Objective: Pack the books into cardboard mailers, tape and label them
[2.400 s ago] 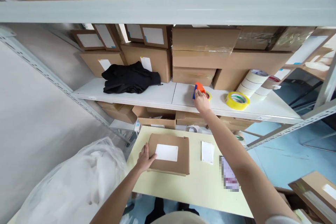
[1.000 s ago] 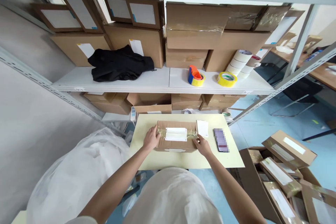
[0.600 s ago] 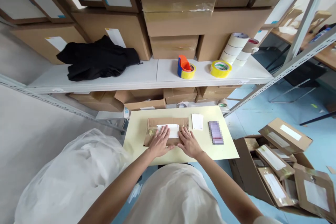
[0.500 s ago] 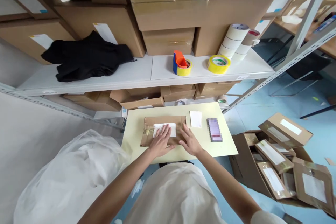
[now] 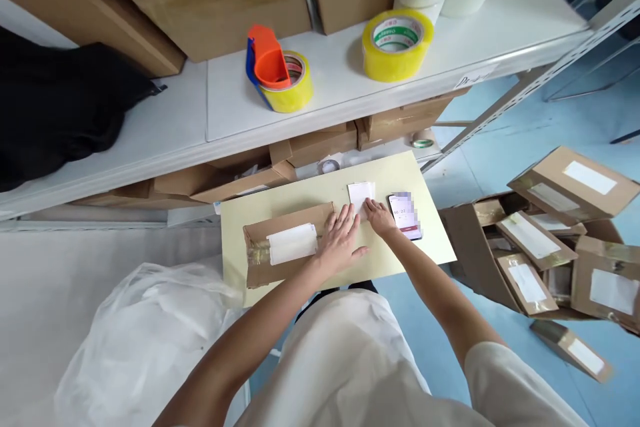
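A flat cardboard box (image 5: pixel 257 272) lies on the small cream table, with a white label (image 5: pixel 293 243) across its top. My left hand (image 5: pixel 341 240) rests at the box's right end, fingers stretched out and holding nothing. To its right, my right hand (image 5: pixel 381 219) has its fingers drawn together at the lower corner of a small stack of white labels (image 5: pixel 360 192); its fingertips are partly hidden. A phone (image 5: pixel 406 215) with a lit screen lies just right of that hand.
An orange and blue tape dispenser (image 5: pixel 270 63) and a yellow tape roll (image 5: pixel 397 47) stand on the shelf (image 5: pixel 340 90) above. A large carton (image 5: pixel 475 267) full of labelled boxes sits on the floor at right. White plastic bags (image 5: pixel 145 340) lie at left.
My left hand has slid right off the label to the box's end. My right hand has moved from the box to the white labels. The view has tilted down and come closer.
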`<state>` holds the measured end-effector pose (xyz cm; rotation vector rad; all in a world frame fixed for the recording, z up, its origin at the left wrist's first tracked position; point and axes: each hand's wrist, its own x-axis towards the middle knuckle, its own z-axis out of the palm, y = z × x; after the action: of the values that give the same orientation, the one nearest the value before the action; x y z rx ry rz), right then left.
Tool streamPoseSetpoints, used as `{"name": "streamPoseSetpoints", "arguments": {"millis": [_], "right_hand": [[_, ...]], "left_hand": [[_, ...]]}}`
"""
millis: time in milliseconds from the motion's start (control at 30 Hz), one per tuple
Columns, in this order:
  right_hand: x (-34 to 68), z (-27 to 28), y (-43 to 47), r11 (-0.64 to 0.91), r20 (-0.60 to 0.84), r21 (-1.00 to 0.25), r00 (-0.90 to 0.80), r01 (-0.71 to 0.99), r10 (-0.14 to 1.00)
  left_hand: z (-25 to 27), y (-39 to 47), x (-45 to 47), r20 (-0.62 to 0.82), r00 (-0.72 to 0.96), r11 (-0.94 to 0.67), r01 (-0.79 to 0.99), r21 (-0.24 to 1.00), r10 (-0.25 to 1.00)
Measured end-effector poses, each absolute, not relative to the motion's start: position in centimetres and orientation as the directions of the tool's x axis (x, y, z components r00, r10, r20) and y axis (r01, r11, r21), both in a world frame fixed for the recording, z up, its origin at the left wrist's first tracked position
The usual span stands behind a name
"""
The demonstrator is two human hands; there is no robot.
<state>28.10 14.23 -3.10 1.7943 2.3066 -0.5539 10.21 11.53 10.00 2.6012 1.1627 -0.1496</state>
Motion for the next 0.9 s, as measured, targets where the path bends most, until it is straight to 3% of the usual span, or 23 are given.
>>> {"name": "streamPoseSetpoints", "arguments": {"millis": [200, 333, 400, 600, 733, 800, 900], "right_hand": [[28.1, -2.4, 12.7, 0.268, -0.331, -0.207, -0.326, 0.941, 0.886], [29.1, -1.8, 13.2, 0.267, -0.324, -0.229, -0.332, 0.936, 0.886], [29.7, -1.6, 13.6, 0.244, -0.317, -0.234, -0.311, 0.941, 0.896], [30.7, -0.9, 14.0, 0.132, -0.204, -0.314, -0.203, 0.940, 0.958], [30.8, -0.6, 13.6, 0.075, -0.114, -0.340, -0.120, 0.937, 0.986], [30.9, -0.7, 13.2, 0.114, -0.051, -0.343, -0.140, 0.932, 0.989], [31.0, -0.9, 12.5, 0.237, 0.068, -0.328, -0.227, 0.915, 0.971]], "left_hand": [[9.8, 12.2, 11.9, -0.303, 0.663, -0.655, 0.742, 0.143, 0.685], [10.2, 13.0, 11.9, -0.466, 0.567, -0.642, 0.767, -0.002, 0.679], [10.4, 14.2, 12.1, -0.503, 0.516, -0.602, 0.798, -0.012, 0.693], [9.0, 19.2, 13.7, -0.499, 0.387, -0.301, 0.921, 0.247, 0.775], [6.8, 20.6, 14.2, -0.495, 0.397, -0.156, 0.875, 0.459, 0.773], [5.7, 20.6, 14.2, -0.483, 0.410, -0.112, 0.839, 0.533, 0.774], [4.2, 20.6, 14.2, -0.480, 0.301, 0.047, 0.808, 0.587, 0.824]]}}
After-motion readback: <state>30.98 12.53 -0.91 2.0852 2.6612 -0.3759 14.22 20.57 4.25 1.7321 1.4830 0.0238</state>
